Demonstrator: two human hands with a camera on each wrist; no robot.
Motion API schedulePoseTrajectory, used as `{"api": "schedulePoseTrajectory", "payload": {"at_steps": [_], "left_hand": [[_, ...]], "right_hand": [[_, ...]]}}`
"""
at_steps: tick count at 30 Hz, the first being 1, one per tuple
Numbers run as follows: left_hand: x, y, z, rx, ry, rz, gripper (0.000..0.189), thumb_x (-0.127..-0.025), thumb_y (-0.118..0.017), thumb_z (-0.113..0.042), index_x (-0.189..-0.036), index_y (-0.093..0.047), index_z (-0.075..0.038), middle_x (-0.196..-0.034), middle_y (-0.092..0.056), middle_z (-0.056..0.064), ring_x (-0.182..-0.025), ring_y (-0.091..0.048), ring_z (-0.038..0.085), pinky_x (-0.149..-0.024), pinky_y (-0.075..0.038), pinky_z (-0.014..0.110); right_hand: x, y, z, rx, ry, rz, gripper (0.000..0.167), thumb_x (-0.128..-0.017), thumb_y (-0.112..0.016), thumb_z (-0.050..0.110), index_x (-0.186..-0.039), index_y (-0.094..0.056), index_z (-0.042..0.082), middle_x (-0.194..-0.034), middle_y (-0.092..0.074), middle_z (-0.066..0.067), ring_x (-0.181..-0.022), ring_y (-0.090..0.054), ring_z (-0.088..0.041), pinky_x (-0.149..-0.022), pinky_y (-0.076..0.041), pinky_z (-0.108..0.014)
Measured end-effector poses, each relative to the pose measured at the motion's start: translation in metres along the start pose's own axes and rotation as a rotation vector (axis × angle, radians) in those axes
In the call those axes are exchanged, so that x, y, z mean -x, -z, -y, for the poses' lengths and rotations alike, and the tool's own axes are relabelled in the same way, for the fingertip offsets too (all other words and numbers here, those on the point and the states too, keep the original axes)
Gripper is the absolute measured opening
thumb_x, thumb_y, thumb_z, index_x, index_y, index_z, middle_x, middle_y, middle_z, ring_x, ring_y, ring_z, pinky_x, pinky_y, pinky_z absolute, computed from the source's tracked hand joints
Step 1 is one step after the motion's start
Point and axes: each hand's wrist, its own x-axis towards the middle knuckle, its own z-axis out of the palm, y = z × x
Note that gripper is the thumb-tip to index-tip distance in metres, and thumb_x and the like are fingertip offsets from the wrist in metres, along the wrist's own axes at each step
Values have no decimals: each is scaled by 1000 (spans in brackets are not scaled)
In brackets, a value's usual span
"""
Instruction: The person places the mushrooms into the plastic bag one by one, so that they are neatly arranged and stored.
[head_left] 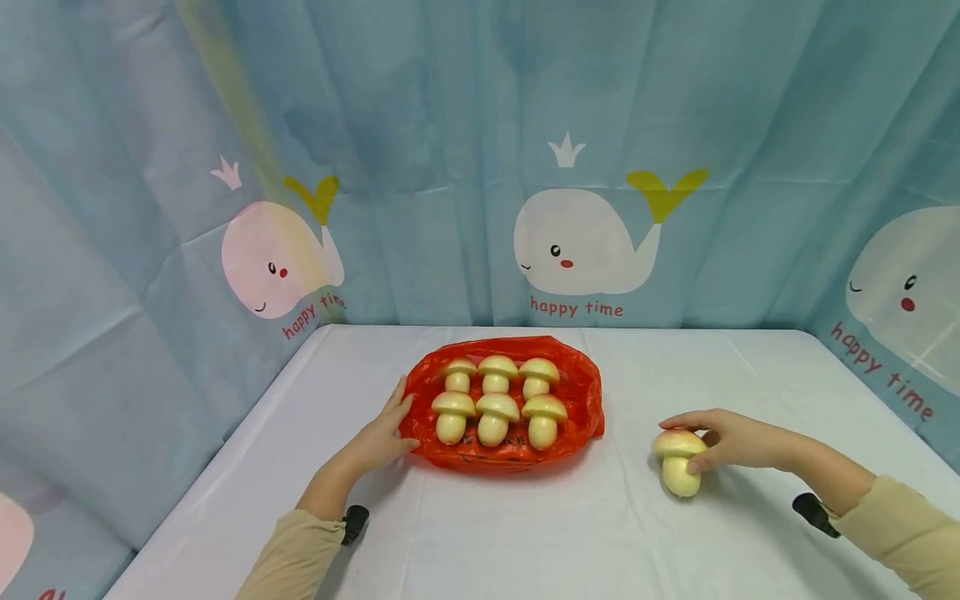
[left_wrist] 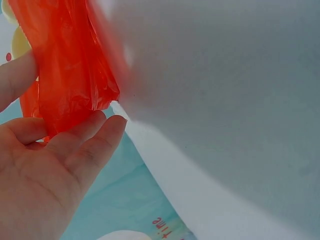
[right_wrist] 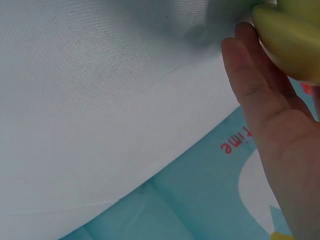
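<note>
A red plastic bag [head_left: 480, 463] lies spread on the table, its edges raised like a shallow bowl. Several pale yellow toy mushrooms [head_left: 497, 415] stand in it in two rows, caps up. My left hand [head_left: 378, 439] touches the bag's left edge, thumb and fingers spread; the left wrist view shows red plastic [left_wrist: 67, 60] between them. To the right of the bag, my right hand [head_left: 738, 442] grips another toy mushroom [head_left: 678, 479], with a pinkish tint on its cap. Whether its stem touches the table cannot be told. In the right wrist view that mushroom [right_wrist: 290, 42] is partly cut off.
A white cloth covers the table [head_left: 525, 533]. Behind and beside it hangs a blue curtain [head_left: 450, 167] printed with whales and red lettering. Each wrist carries a black device, seen at the left cuff [head_left: 356, 525] and the right cuff [head_left: 815, 514].
</note>
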Motion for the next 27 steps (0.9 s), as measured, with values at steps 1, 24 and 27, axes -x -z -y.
{"api": "schedulePoseTrajectory", "payload": {"at_steps": [1, 24, 27], "left_hand": [[0, 0, 0, 0, 0, 0, 73, -89, -58, 6, -146, -15, 17, -160, 11, 21, -145, 4, 41, -114, -11, 56], [-1, -1, 0, -6, -6, -4, 73, -88, -59, 6, -146, -16, 16, -160, 10, 21, -145, 1, 43, -114, -13, 57], [-1, 0, 0, -8, 2, -5, 73, -88, -59, 6, -146, -16, 16, -160, 10, 21, -145, 1, 42, -114, -14, 56]], "right_hand": [[0, 0, 0, 9, -2, -5, 62, -88, -71, 20, -139, -47, -6, -132, -54, -21, -110, -53, -26, -83, -48, -28], [-10, 18, 38, -83, 38, -149, 64, -92, -66, 18, -145, -37, -5, -132, -51, -20, -112, -54, -25, -86, -51, -26], [-15, 19, 46, -100, 44, -179, 60, -92, -66, 18, -141, -40, -6, -128, -54, -18, -110, -56, -25, -87, -51, -30]]}}
